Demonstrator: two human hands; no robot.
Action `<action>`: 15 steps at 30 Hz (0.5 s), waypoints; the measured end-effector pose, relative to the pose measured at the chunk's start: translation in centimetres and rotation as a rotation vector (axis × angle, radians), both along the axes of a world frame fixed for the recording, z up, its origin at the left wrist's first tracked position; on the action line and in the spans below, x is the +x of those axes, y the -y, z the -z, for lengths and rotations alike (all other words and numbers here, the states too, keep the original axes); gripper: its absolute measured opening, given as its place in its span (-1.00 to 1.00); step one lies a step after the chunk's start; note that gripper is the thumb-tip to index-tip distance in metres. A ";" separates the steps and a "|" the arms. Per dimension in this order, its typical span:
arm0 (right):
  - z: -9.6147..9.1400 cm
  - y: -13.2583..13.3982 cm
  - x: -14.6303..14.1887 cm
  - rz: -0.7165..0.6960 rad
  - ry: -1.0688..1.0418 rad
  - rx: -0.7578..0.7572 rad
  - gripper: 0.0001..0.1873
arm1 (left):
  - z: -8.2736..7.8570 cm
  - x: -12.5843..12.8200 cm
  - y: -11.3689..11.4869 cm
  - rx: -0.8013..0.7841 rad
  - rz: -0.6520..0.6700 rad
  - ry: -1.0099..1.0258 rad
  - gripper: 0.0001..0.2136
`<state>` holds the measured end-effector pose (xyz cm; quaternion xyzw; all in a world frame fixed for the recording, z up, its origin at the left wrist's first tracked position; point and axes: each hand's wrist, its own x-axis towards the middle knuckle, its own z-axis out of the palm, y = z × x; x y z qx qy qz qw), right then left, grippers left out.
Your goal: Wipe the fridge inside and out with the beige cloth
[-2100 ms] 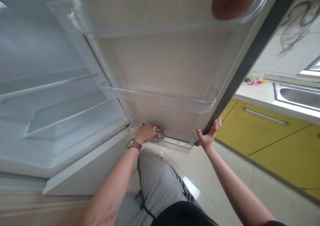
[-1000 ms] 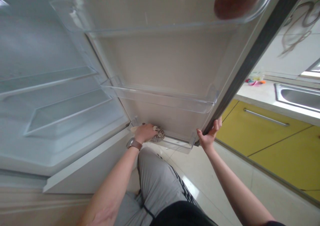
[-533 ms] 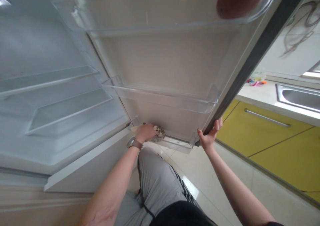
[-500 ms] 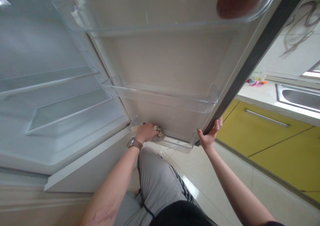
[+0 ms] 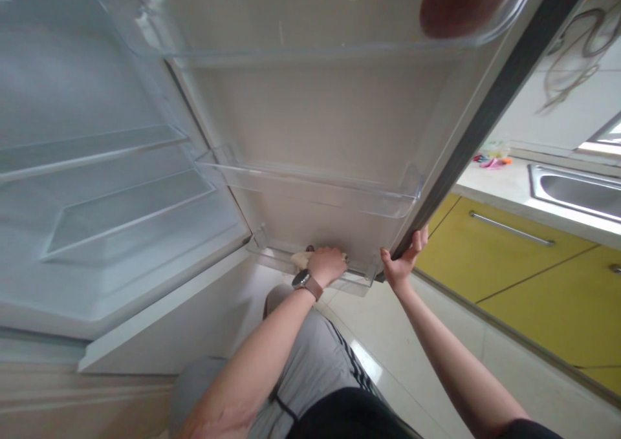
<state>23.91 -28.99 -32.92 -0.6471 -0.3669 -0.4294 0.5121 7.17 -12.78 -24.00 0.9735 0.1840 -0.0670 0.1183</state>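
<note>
My left hand (image 5: 327, 266), with a watch on its wrist, is closed on a cream, patterned cloth (image 5: 301, 259). It is inside the lowest clear door bin (image 5: 354, 288) of an open refrigerator door (image 5: 310, 116). Part of the cloth is hidden under the fingers. My right hand (image 5: 403, 266) grips the lower outer edge of that door, thumb on the inner side and fingers round the dark rim. Above, a clear middle bin (image 5: 315, 187) and a clear upper bin (image 5: 272, 35) are fixed to the door.
The fridge interior (image 5: 97, 277) with glass shelves (image 5: 126, 213) is on the left. A reddish-brown round thing (image 5: 460, 6) shows through the upper bin. At right are yellow cabinets (image 5: 524, 277), a counter with a steel sink (image 5: 582, 190) and small colourful items (image 5: 492, 162).
My left hand has moved to the right along the lowest bin with the cloth, nearer my right hand. My right hand keeps its hold on the door edge.
</note>
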 end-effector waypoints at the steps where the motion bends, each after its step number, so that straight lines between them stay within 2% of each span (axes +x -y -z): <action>1: 0.0 0.0 0.0 0.007 -0.009 -0.005 -0.02 | -0.1 0.3 0.9 -0.017 0.035 0.000 -0.60; 3: 0.0 0.0 0.1 0.018 -0.023 -0.016 -0.01 | -0.3 0.7 2.2 -0.053 0.106 -0.011 -0.62; 6: 0.1 0.0 0.2 0.015 -0.002 -0.014 -0.03 | -0.7 0.9 3.0 -0.100 0.181 -0.041 -0.61; 11: 0.3 -0.1 0.3 0.023 0.042 0.004 -0.04 | -0.7 0.7 2.6 -0.098 0.208 -0.020 -0.57; 15: 0.3 0.0 0.3 0.029 0.031 -0.004 -0.03 | -0.5 0.0 1.4 -0.116 0.218 0.011 -0.61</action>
